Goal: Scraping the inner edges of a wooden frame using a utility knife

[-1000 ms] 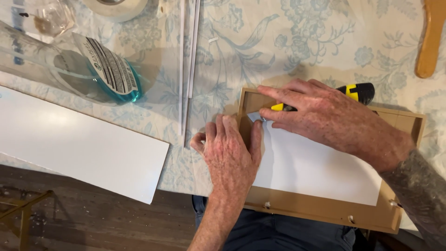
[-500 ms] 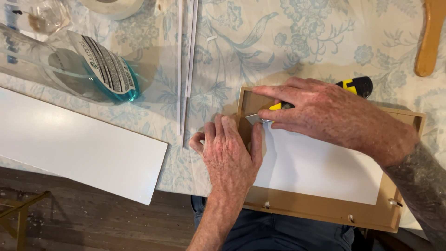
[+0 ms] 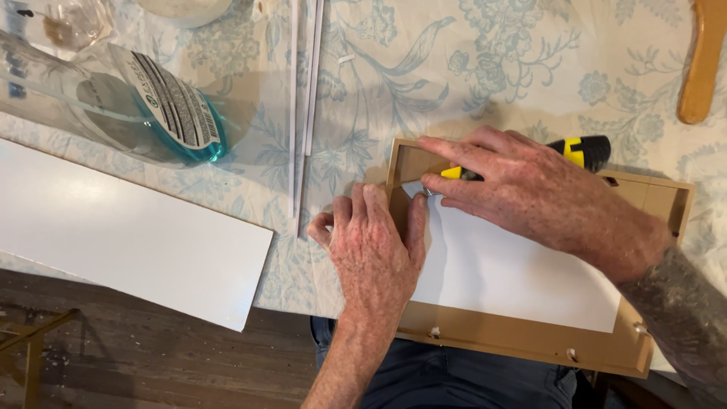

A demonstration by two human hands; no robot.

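Both hands at the top left corner of the frame back.

Left hand (image 3: pixel 375 246) lies flat and loosely spread, gripping nothing, palm across the left rail of the tan frame (image 3: pixel 522 344) and fingertips on the white sheet (image 3: pixel 515 276) inside it. Right hand (image 3: pixel 530 185) is clenched round a yellow and black utility knife (image 3: pixel 579 149); its blade end sits at the sheet's corner, mostly hidden under my fingers. Frame's near edge overhangs the flowered tablecloth (image 3: pixel 485 68). Further off lie a white board (image 3: pixel 129 235), thin white strips (image 3: pixel 303 91), a clear bottle of blue liquid (image 3: pixel 151 106), and a wooden piece (image 3: pixel 700 60) cut off at the edge.
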